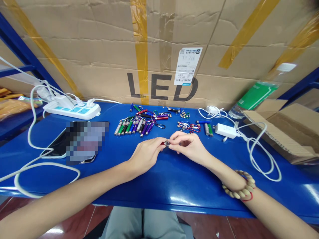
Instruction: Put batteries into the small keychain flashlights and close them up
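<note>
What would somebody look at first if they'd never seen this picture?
Probably the big dark LED letters on the cardboard box behind the blue table. Next, perhaps, the colourful little tubes lined up on the table, just beyond the hands. Front and centre, the left hand and right hand meet at a small red-and-metal piece.
</note>
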Motion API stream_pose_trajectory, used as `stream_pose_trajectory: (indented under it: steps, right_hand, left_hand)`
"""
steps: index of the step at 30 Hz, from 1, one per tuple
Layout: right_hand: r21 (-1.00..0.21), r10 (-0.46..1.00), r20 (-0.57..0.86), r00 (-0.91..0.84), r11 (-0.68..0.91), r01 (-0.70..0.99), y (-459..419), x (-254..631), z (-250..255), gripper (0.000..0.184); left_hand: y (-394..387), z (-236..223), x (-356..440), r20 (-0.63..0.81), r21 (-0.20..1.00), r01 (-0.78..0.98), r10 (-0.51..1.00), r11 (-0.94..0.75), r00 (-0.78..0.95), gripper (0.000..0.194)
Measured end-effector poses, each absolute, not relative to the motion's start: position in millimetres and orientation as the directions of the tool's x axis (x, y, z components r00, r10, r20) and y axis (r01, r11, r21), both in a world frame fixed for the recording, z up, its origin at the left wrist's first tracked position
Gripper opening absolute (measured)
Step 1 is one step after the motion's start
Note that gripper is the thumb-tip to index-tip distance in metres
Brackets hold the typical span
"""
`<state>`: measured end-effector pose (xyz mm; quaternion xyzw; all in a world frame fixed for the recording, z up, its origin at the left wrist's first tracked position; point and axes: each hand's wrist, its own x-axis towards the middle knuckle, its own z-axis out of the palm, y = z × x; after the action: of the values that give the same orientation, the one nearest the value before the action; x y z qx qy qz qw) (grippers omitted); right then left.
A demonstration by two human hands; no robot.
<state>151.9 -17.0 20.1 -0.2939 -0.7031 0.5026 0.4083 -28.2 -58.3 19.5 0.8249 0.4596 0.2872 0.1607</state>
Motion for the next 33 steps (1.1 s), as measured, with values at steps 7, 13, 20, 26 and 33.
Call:
stream_pose_trajectory:
  steps: [7,13,20,26,33]
  right_hand:
    - [-0.948,0.817,0.272,-0.509,0.318,0.004,-17.1,152.4,21.0,0.009]
    - [-0.932,0.809,0.287,-0.512,0.359,0.046,-16.1,153.2,22.0,0.011]
    - [-0.924,0.805,0.310,-0.506,0.381,0.039,-16.2,154.2,23.3,0.016]
    - [-0.904,0.786,0.328,-0.524,0.423,0.067,-16.0,156.1,23.3,0.016]
    - [-0.850,0.748,0.370,-0.551,0.511,0.124,-17.8,155.8,20.9,0.023]
  left_hand:
    - [-57.9,21.1,-26.7,0.316,0.539,0.660,0.852,-0.523,0.417,0.022]
    - [-57.6,21.4,-26.3,0.298,0.541,0.667,0.858,-0.513,0.418,0.020]
    - [-56.2,19.4,-27.2,0.294,0.589,0.612,0.845,-0.528,0.446,0.019]
    - [-55.0,19.3,-28.4,0.306,0.539,0.591,0.793,-0.600,0.526,0.023]
    - [-57.1,14.5,-29.9,0.318,0.514,0.586,0.773,-0.627,0.549,0.023]
